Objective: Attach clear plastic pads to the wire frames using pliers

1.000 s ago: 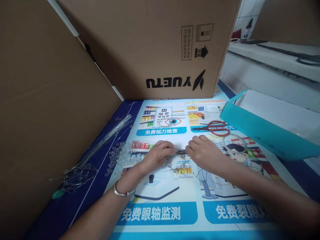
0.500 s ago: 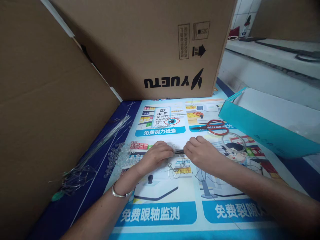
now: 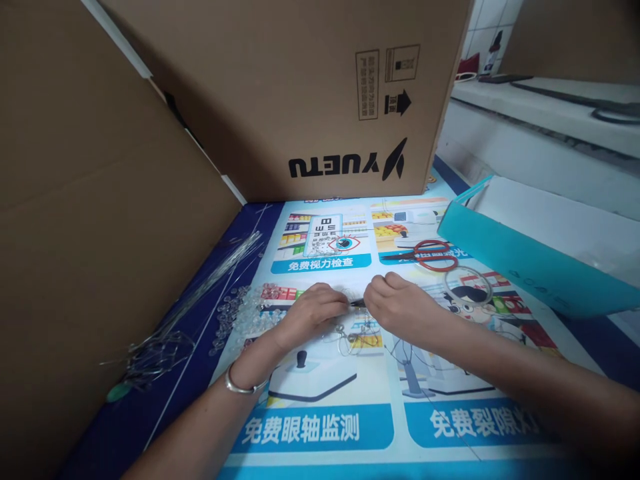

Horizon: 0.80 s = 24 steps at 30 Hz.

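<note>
My right hand [image 3: 395, 301] is closed around small pliers [image 3: 357, 303]; only their dark, tapered tip shows, pointing left. Facing it, the fingers of my left hand [image 3: 317, 310] are pinched together at that tip, on what seems to be a thin wire; the fingertips hide most of it. Just below both hands lies a tangle of bent wire with clear beads [image 3: 345, 341]. Loose clear and pinkish beads [image 3: 240, 313] are spread left of my left hand, and a silver bangle [image 3: 240, 385] circles that wrist.
Red-handled scissors [image 3: 435, 256] and a coil of pale cord [image 3: 467, 285] lie beyond my right hand. A bundle of thin wires [image 3: 215, 277] runs along the left. Cardboard walls [image 3: 320, 93] stand behind and left; a turquoise box [image 3: 520, 260] sits at right.
My right hand has shifted slightly left with the pliers, closer to my left hand. My left hand stays nearly in place.
</note>
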Motion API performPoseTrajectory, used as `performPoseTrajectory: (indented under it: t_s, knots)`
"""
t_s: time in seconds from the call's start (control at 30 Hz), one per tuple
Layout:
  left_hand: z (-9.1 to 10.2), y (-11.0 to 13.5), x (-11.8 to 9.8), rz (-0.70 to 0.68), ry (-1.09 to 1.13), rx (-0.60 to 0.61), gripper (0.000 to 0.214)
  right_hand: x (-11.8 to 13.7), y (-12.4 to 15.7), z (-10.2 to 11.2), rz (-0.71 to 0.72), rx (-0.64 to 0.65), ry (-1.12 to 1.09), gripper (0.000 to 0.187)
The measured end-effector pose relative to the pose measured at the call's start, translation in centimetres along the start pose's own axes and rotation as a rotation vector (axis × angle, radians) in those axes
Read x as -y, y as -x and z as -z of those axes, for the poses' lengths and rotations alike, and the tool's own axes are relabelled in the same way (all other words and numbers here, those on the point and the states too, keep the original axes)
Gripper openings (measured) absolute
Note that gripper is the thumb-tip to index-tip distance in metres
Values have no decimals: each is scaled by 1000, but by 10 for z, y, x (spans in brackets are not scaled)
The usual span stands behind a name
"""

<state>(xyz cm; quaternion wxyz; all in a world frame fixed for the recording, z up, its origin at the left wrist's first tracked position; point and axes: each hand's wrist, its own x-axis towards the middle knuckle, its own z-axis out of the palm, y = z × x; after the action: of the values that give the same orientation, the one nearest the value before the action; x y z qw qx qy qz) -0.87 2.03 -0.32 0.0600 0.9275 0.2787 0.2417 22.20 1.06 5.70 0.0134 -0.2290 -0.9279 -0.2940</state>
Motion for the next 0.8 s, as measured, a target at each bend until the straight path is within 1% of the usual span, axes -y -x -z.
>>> performPoseTrajectory:
  t_s: [0.23,0.43,0.6,0.8]
  knots:
    - [-1,1,-2,92,-38,3,22,-1,3,2,12,4,54,14]
    - [-1,1,-2,83,-35,8,19,-3,1,0,30,-10,42,13]
    - [0,-1,-4,80,-20,-7,21,-7,-1,-2,19,21,-34,11]
    - [0,-1,-4,88,-5,10,23,-12,-1,0,48,55,-76,10]
